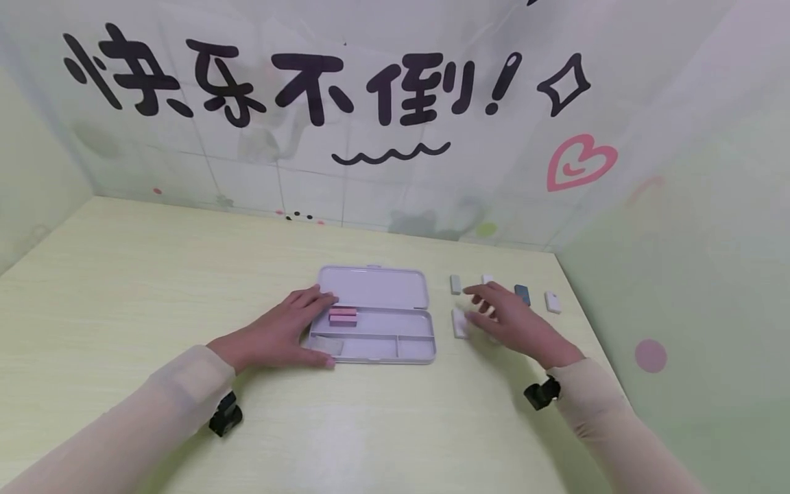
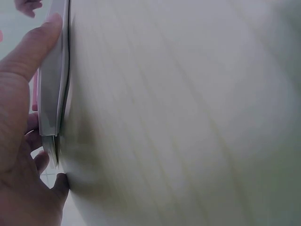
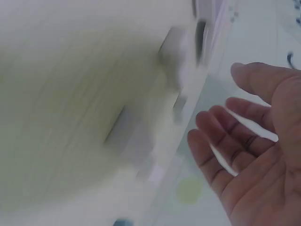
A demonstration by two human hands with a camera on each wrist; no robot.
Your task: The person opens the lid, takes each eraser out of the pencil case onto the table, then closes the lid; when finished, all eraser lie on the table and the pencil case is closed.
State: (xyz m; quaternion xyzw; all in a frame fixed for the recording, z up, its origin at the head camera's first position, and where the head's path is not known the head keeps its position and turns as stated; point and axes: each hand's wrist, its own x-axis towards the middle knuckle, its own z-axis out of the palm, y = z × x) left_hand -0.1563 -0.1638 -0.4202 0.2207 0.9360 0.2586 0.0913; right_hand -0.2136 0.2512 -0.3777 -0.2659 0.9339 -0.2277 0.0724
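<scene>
An open lilac pencil case (image 1: 373,288) lies on the table, lid folded back. My left hand (image 1: 284,331) holds its left end, thumb at the front edge and fingers toward the hinge; the left wrist view shows the thumb (image 2: 43,42) against the case's side. Two pink blocks (image 1: 343,321), like erasers, sit in the rear compartment, and a pale translucent piece (image 1: 328,345) in the front left one. My right hand (image 1: 515,321) hovers with loosely bent fingers over a white block (image 1: 459,324), nothing visible in its grasp. A grey block (image 1: 455,284) lies just behind.
Further right lie a dark blue block (image 1: 522,294) and a white block (image 1: 552,302); another white one (image 1: 487,279) is partly hidden by my right hand. A lettered wall stands behind the table (image 1: 185,274), and a green wall (image 1: 691,288) along its right side.
</scene>
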